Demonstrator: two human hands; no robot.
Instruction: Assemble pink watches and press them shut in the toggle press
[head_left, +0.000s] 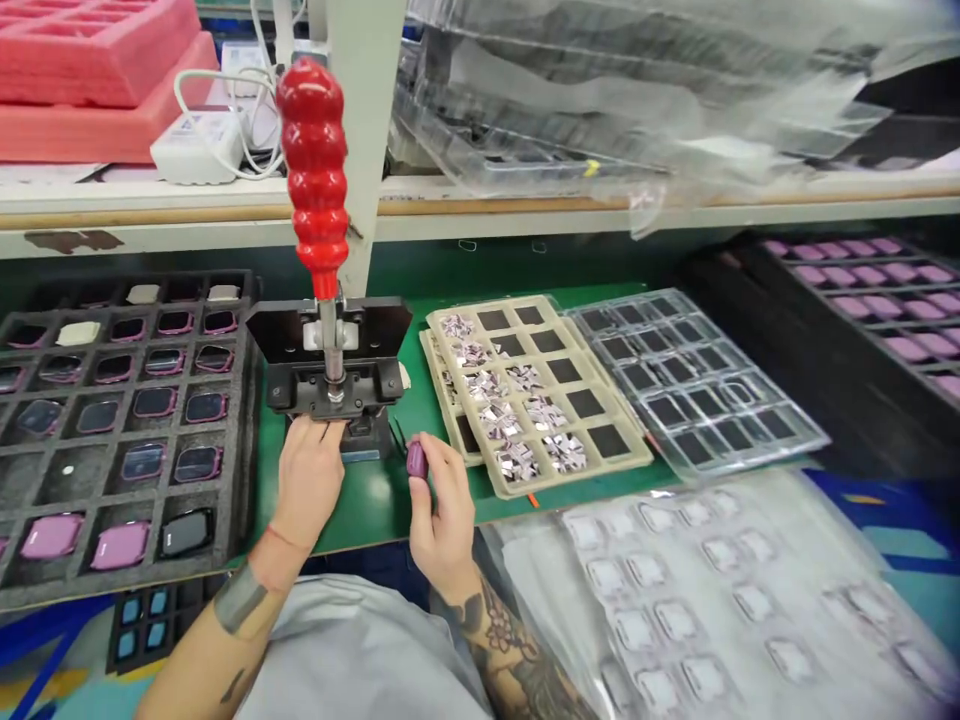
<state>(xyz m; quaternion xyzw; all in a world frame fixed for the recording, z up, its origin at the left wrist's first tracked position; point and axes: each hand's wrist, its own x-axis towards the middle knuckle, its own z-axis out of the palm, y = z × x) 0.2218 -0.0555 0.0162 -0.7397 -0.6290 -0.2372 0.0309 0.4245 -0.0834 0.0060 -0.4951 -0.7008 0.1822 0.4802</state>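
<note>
Pinching purple case [416,459] with right hand [444,508], near beige tray [577,482] — resting left hand [310,478] at press [337,378] with grip hidden, can't tell openness or hold.

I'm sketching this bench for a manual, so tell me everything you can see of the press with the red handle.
The press stands on the green tabletop, its glossy, ridged red handle pointing up above a metallic shaft. A dark flared plate sits behind the shaft. The left hand reaches beneath the black head; its fingertips are hidden, so what they touch is unclear.
</note>
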